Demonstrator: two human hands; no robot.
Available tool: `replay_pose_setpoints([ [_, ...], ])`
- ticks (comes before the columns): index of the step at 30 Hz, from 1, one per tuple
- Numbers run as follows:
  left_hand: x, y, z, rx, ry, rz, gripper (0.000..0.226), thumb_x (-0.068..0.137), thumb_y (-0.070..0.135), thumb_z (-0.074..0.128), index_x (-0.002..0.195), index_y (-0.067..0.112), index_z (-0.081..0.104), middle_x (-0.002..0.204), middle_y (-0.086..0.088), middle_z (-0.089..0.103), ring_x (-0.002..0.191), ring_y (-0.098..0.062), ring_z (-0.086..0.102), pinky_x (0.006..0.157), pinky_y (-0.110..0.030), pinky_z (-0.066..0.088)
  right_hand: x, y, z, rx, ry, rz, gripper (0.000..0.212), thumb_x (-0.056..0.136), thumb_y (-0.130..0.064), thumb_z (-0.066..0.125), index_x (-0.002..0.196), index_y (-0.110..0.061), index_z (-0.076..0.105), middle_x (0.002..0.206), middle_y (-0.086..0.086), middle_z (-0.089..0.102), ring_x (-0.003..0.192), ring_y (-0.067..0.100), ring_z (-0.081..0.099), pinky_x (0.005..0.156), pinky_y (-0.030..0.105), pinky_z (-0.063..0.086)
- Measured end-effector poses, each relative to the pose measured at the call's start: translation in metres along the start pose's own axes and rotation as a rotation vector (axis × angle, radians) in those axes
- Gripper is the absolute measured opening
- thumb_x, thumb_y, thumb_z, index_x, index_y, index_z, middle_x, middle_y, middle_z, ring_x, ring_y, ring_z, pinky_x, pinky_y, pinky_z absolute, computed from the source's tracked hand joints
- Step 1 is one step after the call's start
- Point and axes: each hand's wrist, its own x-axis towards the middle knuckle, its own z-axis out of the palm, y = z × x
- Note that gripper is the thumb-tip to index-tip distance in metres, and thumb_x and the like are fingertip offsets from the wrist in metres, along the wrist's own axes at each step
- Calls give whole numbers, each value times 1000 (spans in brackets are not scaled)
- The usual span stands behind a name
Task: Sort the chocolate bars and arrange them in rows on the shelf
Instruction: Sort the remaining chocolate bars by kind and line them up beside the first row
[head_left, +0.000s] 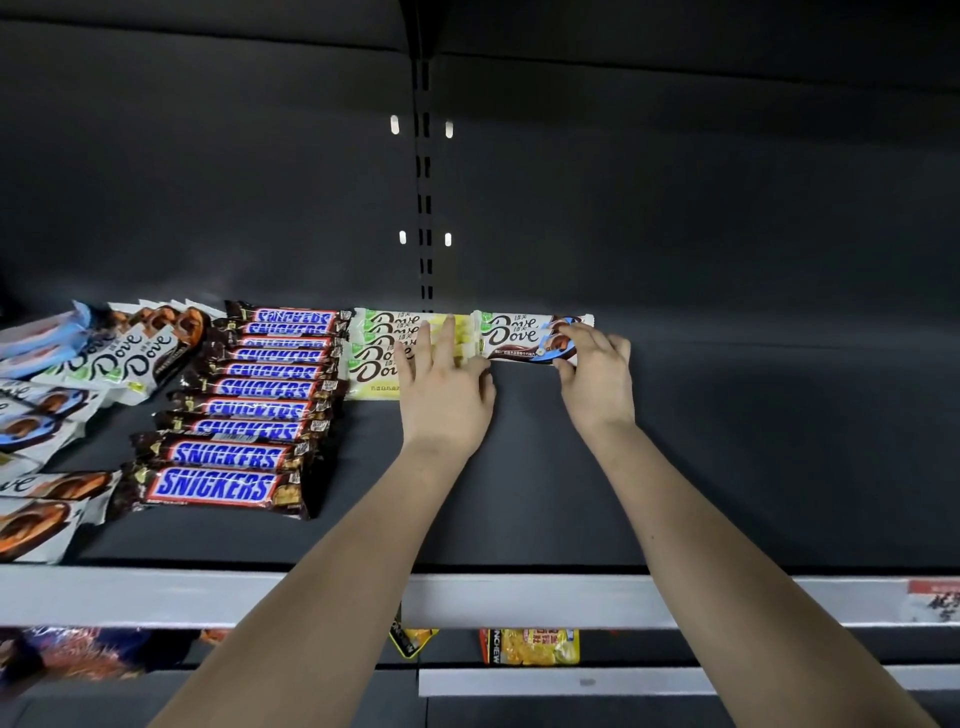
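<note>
The blue-wrapped chocolate bar (514, 340) lay at the back of the shelf (753, 441), its end pinched in the grip of the right hand (597, 379). Just left of that grip, the left hand (447, 395) pressed flat, fingers straight, on the pale bars (374, 364). A sideways shove would likely skew both rows. Right of the grip, the shelf offered room.

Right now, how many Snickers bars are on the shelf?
10 Snickers bars overlap in one row, front to back, left of the yellow Dove bars; some may be hidden.
</note>
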Motion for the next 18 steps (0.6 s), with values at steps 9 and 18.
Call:
replay_pose_setpoints([
  [9,-1,0,1,-15,-45,-31,41,94,28,38,134,26,46,155,-8,16,144,-30,3,115,-51,-5,0,-2,0,13,6,7,42,87,-5,58,128,-13,54,133,2,52,120,25,39,101,31,39],
  [18,1,0,0,-37,-46,-8,41,94,26,38,134,30,44,155,-11,16,144,-31,3,114,-52,-6,0,-3,-1,38,0,10,42,86,-2,58,126,-12,55,132,3,51,118,25,42,99,31,40],
])
